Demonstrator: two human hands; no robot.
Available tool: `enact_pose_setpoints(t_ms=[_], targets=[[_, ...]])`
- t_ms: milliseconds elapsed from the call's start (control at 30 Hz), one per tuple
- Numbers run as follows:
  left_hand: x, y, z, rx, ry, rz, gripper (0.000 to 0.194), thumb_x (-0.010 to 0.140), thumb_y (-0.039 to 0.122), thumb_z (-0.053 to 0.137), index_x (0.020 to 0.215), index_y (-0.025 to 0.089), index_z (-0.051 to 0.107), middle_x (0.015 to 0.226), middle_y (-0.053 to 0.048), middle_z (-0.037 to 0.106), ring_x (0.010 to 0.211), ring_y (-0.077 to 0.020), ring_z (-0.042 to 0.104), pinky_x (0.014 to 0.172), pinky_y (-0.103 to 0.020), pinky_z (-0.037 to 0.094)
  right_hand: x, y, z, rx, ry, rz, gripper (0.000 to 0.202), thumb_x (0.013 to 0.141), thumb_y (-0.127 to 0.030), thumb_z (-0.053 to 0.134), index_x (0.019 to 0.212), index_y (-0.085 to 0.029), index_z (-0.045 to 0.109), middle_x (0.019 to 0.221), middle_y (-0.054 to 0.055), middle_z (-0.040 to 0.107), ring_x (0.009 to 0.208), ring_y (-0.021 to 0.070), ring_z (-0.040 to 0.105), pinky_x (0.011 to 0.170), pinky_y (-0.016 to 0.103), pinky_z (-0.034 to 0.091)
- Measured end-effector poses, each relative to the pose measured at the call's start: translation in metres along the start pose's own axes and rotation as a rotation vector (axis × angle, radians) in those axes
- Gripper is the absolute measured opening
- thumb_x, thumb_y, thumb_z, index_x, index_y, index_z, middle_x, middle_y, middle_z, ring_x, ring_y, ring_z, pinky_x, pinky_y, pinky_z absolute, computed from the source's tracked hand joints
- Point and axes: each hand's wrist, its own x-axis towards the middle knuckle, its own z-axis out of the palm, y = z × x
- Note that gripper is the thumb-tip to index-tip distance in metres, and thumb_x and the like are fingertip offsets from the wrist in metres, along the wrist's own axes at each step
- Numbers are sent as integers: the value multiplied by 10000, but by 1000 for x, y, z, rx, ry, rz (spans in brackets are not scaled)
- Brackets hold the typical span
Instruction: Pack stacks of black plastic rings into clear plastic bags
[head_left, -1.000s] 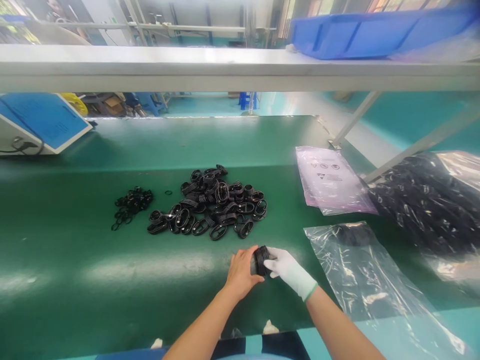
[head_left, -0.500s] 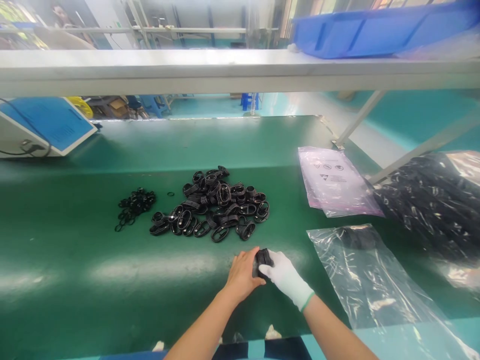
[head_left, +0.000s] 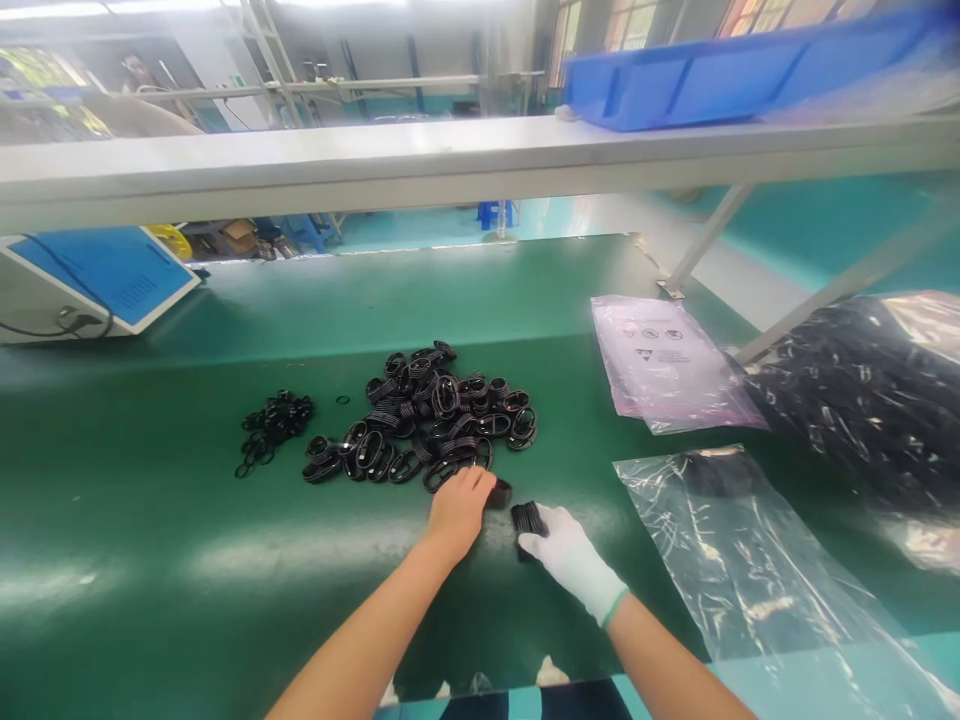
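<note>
My right hand (head_left: 566, 555), in a white glove, is closed on a stack of black coiled cables (head_left: 529, 528) at the table's near side. To its left my bare left hand (head_left: 459, 512) has its fingers wrapped round one black cable coil (head_left: 499, 493), at the near edge of a large pile of black coiled cables (head_left: 420, 410). Left of that pile lies a smaller heap of thin black rings (head_left: 276, 425). One loose ring (head_left: 343, 400) sits between the two.
At right are a printed pinkish plastic bag (head_left: 660, 350), a clear bag (head_left: 750, 570) and a large bag of black items (head_left: 862, 410). A white shelf (head_left: 375, 165) crosses above the green table (head_left: 187, 590), holding a blue bin (head_left: 697, 80). A blue-topped box (head_left: 112, 270) stands left.
My left hand has moved away from the held stack, up and left to the pile, and taken hold of a coil. My right hand still holds the stack. The view has tilted slightly.
</note>
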Motion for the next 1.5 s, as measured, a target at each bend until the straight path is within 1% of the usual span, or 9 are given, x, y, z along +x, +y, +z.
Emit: enact_pose_setpoints(t_ms=[100, 200, 367, 467, 600, 700, 933, 1267, 1500], targets=[[-41, -13, 4, 67, -132, 129, 297, 810, 72, 358, 1008, 239, 504, 1074, -36, 535, 933, -184, 491, 771, -307, 406, 1, 1, 0, 13, -5, 0, 307, 678, -281, 511, 960, -193, 594, 898, 65, 519, 827, 183, 515, 741, 263, 383], [-64, -11, 5, 24, -189, 110, 391, 752, 27, 393, 1059, 250, 486, 1170, -22, 504, 1012, -188, 474, 826, -310, 406, 1, 2, 1, 9, -10, 3, 330, 683, -284, 504, 987, -191, 591, 896, 72, 521, 831, 191, 515, 740, 271, 382], [-45, 21, 0, -14, -215, -195, 724, 566, 141, 669, 1233, 148, 388, 1277, -154, 407, 1120, -316, 420, 919, -433, 364, 3, 5, 4, 0, -4, -16, 324, 692, -291, 496, 987, -194, 590, 860, 66, 515, 793, 186, 522, 723, 279, 395], [-33, 30, -2, -119, -294, -279, 708, 524, 70, 657, 1192, 153, 435, 1163, -134, 487, 1039, -293, 496, 866, -401, 407, 5, 9, 7, -1, 0, -12, 326, 694, -301, 496, 987, -191, 585, 842, 60, 512, 745, 178, 526, 698, 287, 406], [-38, 25, 10, -544, -160, -198, 721, 584, 108, 628, 1233, 278, 361, 1281, -35, 419, 1066, -205, 503, 892, -330, 415, 5, 12, 7, 11, 11, -60, 292, 699, -285, 496, 960, -193, 589, 849, 49, 524, 797, 174, 524, 751, 280, 400], [-44, 24, 29, -690, -93, -173, 743, 587, 99, 645, 1243, 290, 353, 1344, -15, 383, 1191, -204, 407, 1001, -359, 335, 4, 12, 6, 52, -4, -89, 300, 711, -289, 488, 977, -187, 583, 854, 49, 534, 789, 174, 526, 744, 288, 406], [-43, 25, 53, -650, -12, -119, 769, 556, 51, 667, 1235, 278, 385, 1332, -21, 407, 1227, -205, 366, 1038, -395, 310, 5, 14, 9, 56, -11, -69, 323, 706, -282, 486, 997, -177, 579, 870, 62, 525, 774, 174, 538, 706, 288, 423], [-42, 25, 55, -597, -17, -101, 763, 551, 45, 668, 1226, 267, 390, 1313, -27, 418, 1209, -216, 387, 1015, -410, 347, 5, 9, 10, 21, 3, -71, 332, 706, -302, 492, 1005, -184, 574, 883, 54, 545, 864, 184, 529, 780, 279, 401], [-42, 21, 47, -658, -65, -105, 836, 549, 113, 709, 1280, 275, 336, 1320, -26, 411, 1217, -208, 373, 1027, -400, 325, 1, -2, 18, -38, 72, 39, 436, 647, -293, 558, 1063, -168, 526, 945, 72, 507, 892, 189, 526, 771, 258, 397]])
